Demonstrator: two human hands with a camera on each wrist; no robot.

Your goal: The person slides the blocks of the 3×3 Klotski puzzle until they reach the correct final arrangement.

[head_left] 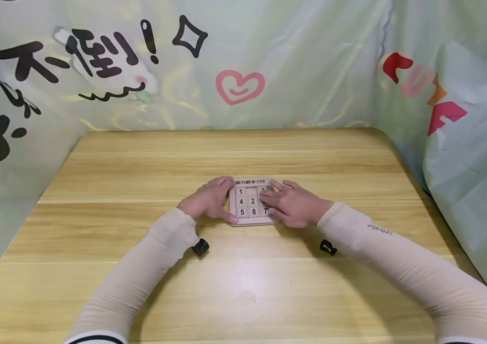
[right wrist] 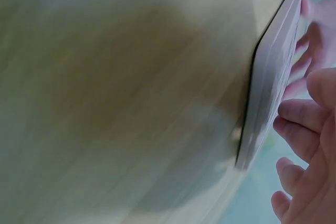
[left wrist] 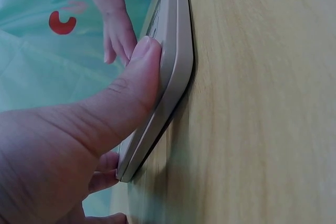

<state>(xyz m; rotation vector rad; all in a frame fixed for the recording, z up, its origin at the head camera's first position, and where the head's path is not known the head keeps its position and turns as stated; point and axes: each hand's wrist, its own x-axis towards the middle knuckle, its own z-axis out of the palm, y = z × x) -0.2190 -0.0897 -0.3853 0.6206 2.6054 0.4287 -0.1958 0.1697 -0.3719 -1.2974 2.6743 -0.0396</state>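
A square sliding number puzzle (head_left: 254,221) lies flat on the table, its numbered tiles facing up. Tiles 1, 4, 2, 5, 8 and 7 can be read, and a gap shows in the middle of the top row. My left hand (head_left: 206,198) grips the left side of the frame, thumb at the near corner and fingers at the far one. Over the right column, my right hand (head_left: 297,205) has its fingers extended onto the tiles, hiding part of them. In the right wrist view, two fingertips (right wrist: 286,116) are right at the puzzle's face.
The wooden table (head_left: 243,282) spreads around the puzzle. Behind it hangs a pale green printed curtain (head_left: 303,71), which also runs along both sides. Small black wrist cameras (head_left: 200,247) sit below each wrist, close over the tabletop.
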